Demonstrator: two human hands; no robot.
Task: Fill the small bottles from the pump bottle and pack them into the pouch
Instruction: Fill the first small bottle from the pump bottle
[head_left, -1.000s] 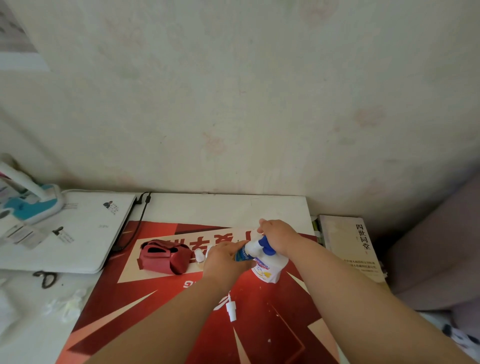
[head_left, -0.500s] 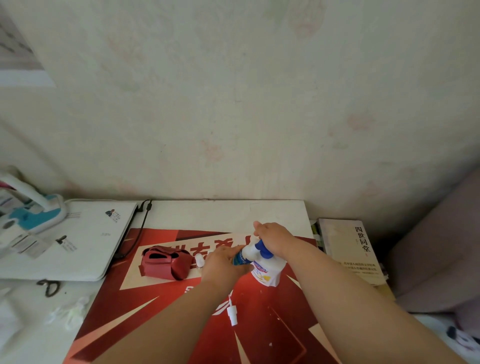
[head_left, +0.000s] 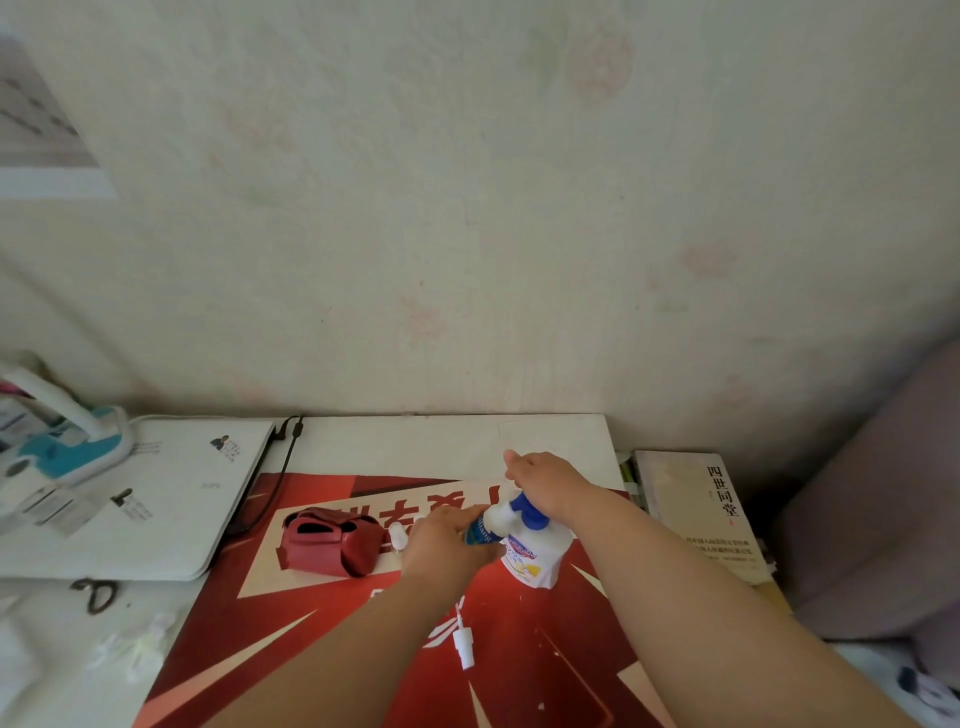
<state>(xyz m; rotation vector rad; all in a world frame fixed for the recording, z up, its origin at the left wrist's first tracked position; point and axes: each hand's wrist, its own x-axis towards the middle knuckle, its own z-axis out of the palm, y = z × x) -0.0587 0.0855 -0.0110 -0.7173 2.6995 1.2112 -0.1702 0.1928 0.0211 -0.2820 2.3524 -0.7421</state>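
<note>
A white pump bottle (head_left: 535, 558) with a blue pump head stands on the red poster. My right hand (head_left: 545, 483) rests on top of the pump head, fingers bent over it. My left hand (head_left: 447, 540) grips a small blue bottle (head_left: 478, 531) and holds its mouth at the pump's white spout. A red pouch (head_left: 332, 543) lies open to the left. A small white bottle (head_left: 397, 536) lies between the pouch and my left hand. A white spray cap (head_left: 463, 640) with its tube lies on the poster under my left forearm.
The red poster (head_left: 519, 675) covers a white table (head_left: 447, 441) set against the wall. A white laptop (head_left: 156, 499) with a black cable lies at left, a blue-and-white device (head_left: 67, 441) on it. Scissors (head_left: 96, 592) sit by the table edge. Books (head_left: 701, 514) are stacked at right.
The view has shifted slightly. Both hands have stayed at the pump bottle, my right hand on the pump head and my left holding the small bottle at the spout.
</note>
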